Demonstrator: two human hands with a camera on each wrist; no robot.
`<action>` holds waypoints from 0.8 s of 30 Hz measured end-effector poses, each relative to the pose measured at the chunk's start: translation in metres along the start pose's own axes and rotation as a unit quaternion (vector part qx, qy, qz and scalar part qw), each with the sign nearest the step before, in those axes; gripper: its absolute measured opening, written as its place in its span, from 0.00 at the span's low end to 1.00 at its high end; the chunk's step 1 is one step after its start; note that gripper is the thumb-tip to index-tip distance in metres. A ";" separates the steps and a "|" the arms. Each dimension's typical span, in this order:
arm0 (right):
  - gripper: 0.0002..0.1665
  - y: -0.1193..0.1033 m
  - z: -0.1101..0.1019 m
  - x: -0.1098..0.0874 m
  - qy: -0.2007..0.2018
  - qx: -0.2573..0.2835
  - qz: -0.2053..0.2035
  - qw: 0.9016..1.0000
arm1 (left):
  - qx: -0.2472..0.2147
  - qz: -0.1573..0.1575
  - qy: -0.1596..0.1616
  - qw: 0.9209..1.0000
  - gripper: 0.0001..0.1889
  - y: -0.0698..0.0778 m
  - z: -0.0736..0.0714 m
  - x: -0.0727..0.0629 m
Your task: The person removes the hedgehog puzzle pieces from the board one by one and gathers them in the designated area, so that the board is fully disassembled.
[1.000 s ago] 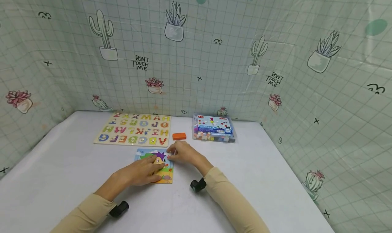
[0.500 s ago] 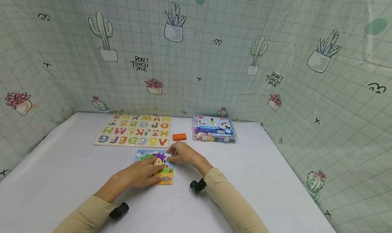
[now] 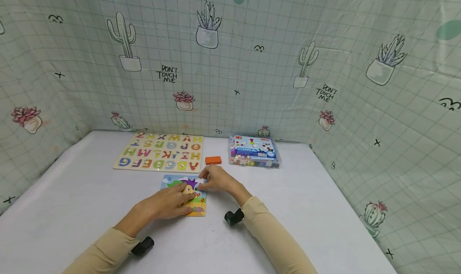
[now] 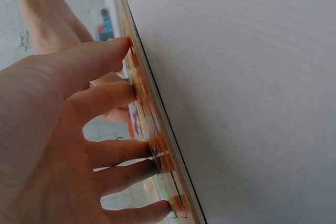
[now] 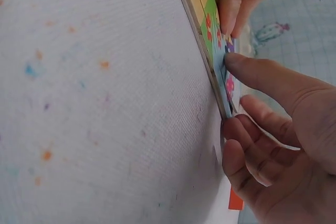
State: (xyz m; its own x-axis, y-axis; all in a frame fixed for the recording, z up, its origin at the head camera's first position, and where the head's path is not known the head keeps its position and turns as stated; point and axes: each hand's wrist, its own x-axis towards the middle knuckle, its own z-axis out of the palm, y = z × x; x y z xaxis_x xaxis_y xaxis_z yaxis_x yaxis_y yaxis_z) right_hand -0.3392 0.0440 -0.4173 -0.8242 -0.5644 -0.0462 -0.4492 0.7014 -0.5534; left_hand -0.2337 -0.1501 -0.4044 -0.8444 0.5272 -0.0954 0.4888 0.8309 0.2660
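A picture puzzle with a purple-and-green-haired cartoon animal lies flat on the white table. My left hand rests on its left and middle part, fingers spread and fingertips pressing its face, as the left wrist view shows along the wooden edge. At the far right corner is my right hand. In the right wrist view its thumb lies on the face, with curled fingers at the corner edge. Between them is a blue corner piece with a pink flower, seemingly slightly raised. My hands hide much of the picture.
Behind the puzzle lies a wooden alphabet board with colourful letters. An orange block sits to its right. Farther right stands a clear plastic box with a blue label. A patterned curtain encloses the table's back and sides.
Both hands keep almost the same place on the puzzle. The head view shifts slightly, moving the whole scene a little to the right in the picture.
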 end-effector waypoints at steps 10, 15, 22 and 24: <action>0.24 -0.001 0.000 -0.003 -0.003 0.023 0.005 1.000 | 0.001 -0.008 -0.009 1.000 0.26 0.004 -0.001 0.000; 0.24 -0.002 -0.001 -0.003 0.002 0.013 -0.002 1.000 | -0.004 -0.011 -0.007 1.000 0.27 0.004 -0.002 -0.001; 0.23 -0.002 0.001 -0.002 -0.009 0.011 -0.006 1.000 | -0.008 -0.010 -0.005 1.000 0.27 0.004 -0.001 -0.002; 0.23 -0.002 0.001 -0.002 -0.007 0.005 -0.008 1.000 | -0.006 -0.008 -0.003 1.000 0.27 0.004 -0.001 -0.002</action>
State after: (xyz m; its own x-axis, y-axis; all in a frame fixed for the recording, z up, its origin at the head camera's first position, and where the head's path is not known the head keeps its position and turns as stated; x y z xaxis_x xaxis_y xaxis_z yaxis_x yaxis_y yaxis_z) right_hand -0.3369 0.0434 -0.4166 -0.8119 -0.5819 -0.0479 -0.4594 0.6873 -0.5626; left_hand -0.2304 -0.1475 -0.4023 -0.8505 0.5154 -0.1046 0.4729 0.8365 0.2769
